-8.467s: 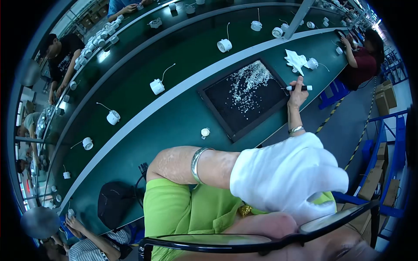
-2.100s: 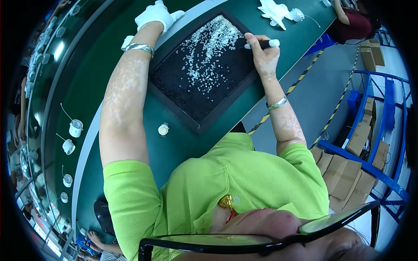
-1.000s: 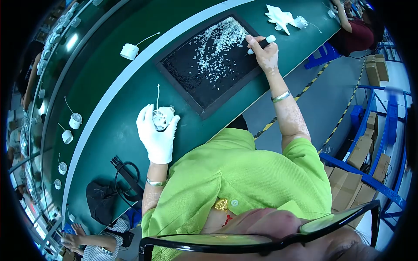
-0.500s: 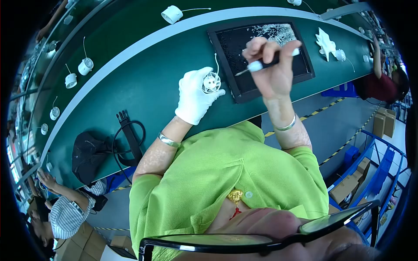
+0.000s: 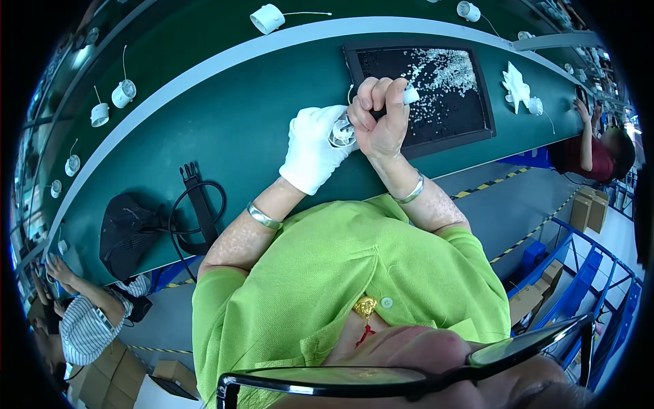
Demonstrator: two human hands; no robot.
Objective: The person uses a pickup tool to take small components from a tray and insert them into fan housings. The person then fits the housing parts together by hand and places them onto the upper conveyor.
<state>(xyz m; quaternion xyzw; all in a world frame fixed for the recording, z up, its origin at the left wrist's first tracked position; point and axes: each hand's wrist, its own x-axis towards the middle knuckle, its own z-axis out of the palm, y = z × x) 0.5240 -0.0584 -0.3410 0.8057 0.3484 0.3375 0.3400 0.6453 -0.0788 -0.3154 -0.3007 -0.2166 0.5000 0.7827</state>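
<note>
My left hand, in a white glove, is closed around a round white part with an open, ribbed face and a short white wire. My bare right hand grips a black-and-white screwdriver, its handle end sticking out above the fist. The shaft end points at the face of the white part; its exact contact is hidden by my fingers. Behind my right hand lies a black tray with many small clear pieces scattered in it.
A white glove and another white part lie right of the tray. Several wired white parts stand beyond the pale rail. A black bag with straps is at left. Co-workers sit at both ends.
My left hand came back from the rail area with a white part. My right hand has moved from the tray to that part, bringing the screwdriver against or near its face.
</note>
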